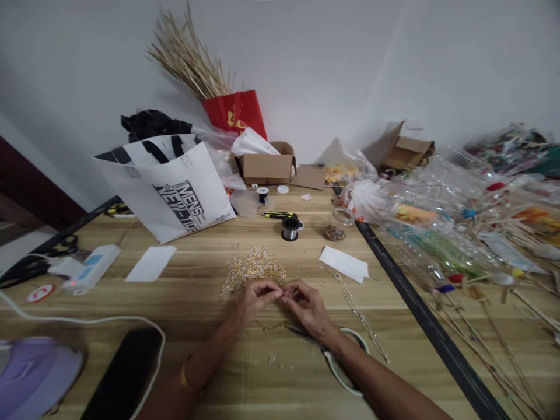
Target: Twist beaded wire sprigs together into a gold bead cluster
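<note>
My left hand [259, 296] and my right hand [306, 304] meet over the table, fingertips pinched together. Whatever sits between them is too small to make out. Just behind the left hand lies a loose heap of gold and clear beads [254, 267]. A thin gold chain [266, 328] rests on the wood below the fingers. Under my right forearm, partly hidden, are scissors [345, 373] with pale handles. To the right stretches a beaded silver strand [359, 315]. A few tiny clear pieces [271, 359] are scattered nearer to me.
Behind the beads stand a wire spool [289, 229], a yellow-black cutter [277, 215] and a jar of beads [335, 232]. White paper [345, 263] lies right of them. A white bag [175, 192] and power strip [94, 269] are left; plastic bottles [415, 251] crowd the right.
</note>
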Available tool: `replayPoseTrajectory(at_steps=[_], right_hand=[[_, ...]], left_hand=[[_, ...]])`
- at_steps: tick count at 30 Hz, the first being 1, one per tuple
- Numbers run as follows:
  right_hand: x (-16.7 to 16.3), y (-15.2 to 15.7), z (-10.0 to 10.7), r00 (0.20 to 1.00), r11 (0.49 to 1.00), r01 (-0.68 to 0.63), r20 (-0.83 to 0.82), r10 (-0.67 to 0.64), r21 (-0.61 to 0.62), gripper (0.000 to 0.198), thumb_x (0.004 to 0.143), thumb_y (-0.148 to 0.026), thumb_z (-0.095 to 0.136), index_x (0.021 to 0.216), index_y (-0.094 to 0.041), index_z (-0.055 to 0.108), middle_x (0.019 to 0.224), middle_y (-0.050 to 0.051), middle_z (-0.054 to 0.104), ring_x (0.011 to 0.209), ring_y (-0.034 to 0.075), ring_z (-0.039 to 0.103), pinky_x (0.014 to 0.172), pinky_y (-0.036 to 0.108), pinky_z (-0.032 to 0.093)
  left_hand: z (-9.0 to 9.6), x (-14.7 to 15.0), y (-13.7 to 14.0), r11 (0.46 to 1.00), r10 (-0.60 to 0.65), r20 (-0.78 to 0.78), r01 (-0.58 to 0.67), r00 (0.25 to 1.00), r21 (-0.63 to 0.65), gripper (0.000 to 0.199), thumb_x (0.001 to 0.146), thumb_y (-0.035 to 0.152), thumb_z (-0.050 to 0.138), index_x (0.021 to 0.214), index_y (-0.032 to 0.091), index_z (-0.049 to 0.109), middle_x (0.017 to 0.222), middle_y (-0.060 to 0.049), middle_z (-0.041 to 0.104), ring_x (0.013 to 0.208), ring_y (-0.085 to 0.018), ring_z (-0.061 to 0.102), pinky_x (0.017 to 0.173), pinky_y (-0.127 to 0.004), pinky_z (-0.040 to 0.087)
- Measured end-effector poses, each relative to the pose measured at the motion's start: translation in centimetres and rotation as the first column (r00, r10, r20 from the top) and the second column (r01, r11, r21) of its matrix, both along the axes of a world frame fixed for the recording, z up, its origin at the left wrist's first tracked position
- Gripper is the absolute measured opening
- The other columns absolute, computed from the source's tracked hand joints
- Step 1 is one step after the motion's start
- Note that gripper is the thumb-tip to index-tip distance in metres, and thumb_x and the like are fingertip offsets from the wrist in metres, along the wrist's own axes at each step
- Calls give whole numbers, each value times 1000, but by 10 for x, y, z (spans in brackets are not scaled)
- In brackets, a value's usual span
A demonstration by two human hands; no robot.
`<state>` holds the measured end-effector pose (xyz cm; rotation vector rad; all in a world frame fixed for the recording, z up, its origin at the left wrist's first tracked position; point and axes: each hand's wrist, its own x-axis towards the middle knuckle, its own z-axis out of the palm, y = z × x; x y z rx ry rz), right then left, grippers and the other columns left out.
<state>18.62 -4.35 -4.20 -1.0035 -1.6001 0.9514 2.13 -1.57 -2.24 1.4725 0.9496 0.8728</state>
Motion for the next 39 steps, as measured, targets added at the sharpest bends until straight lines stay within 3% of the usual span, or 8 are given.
replayPoseTrajectory(at_steps=[9,15,18,20,23,26,32,39], right_hand=[[2,2,-4,1000,999,-8,27,9,-48,15,80,-31,59,84,-17,62,71,2,61,64,13,55,58,23,44],[3,3,-1,999,999,32,17,-31,-24,18,81,-32,56,75,-17,62,69,2,59,66,15,54,59,24,42],[4,4,-1,994,993,86,-62,-91,-81,18,81,-34,56,75,-17,59,67,1,57,63,14,53,57,23,41],[5,5,0,986,985,123,-99,-135,-121,19,80,-35,56,74,-17,58,64,0,55,59,13,50,54,22,39],[5,6,1,978,977,146,-129,-166,-154,21,79,-36,58,72,-16,57,60,-2,50,54,11,45,50,21,36],[5,6,2,974,975,156,-138,-178,-159,21,78,-36,58,71,-16,57,60,-2,50,55,11,44,51,21,36],[5,6,2,972,974,154,-150,-180,-169,22,77,-37,59,70,-17,57,60,-2,50,55,12,44,52,22,36],[6,8,0,964,965,178,-165,-211,-192,23,78,-38,58,72,-16,57,59,-2,49,55,12,44,51,22,36]], left_hand=[[-9,1,2,995,-6,23,4,1000,101,16,71,30,66,68,15,68,68,-4,64,67,-16,57,66,-25,43],[-11,0,1,999,23,25,-24,999,48,15,71,27,65,79,14,65,75,-4,64,72,-16,58,68,-25,44],[-10,-1,0,997,-31,-109,40,994,73,13,68,21,65,79,14,63,70,-3,62,65,-14,56,60,-23,42],[-8,-2,-3,973,-111,-295,164,949,161,5,67,17,64,72,15,64,65,-2,61,59,-13,53,56,-23,39],[-3,-5,-8,864,-147,-508,360,849,352,8,67,11,61,66,18,64,68,-2,62,68,-16,54,63,-25,38],[1,-5,-15,795,-132,-656,475,743,378,7,71,12,59,70,18,62,75,-2,61,75,-18,54,67,-26,36],[2,-4,-20,771,-104,-807,560,581,303,14,83,15,48,75,17,59,80,-2,59,81,-18,53,73,-27,36],[4,-15,-10,808,-170,-765,532,621,252,12,80,15,49,76,17,60,80,-2,60,78,-15,54,71,-25,37]])
